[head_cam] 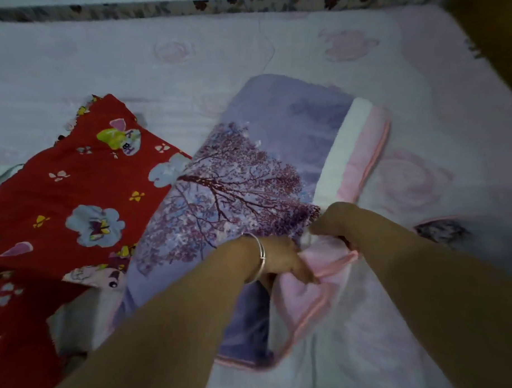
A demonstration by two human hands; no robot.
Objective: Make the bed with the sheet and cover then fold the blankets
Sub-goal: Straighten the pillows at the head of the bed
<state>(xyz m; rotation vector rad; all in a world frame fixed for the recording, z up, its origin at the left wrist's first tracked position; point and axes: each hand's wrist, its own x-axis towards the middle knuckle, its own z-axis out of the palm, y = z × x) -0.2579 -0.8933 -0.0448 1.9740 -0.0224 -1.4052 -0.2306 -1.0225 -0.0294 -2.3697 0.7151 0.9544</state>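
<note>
Head view shows 2 hands at work on the soft purple blanket with a pink tree print and pink edge [248, 176], which lies part folded on the pale pink flowered bed cover [186, 57]. The left hand [283, 259] and right hand [334, 220] both pinch its pink edge close together. It looks light, floppy and thick, so holding the corners should work best. Beside it lies a red flowered cloth [74, 182].
</note>
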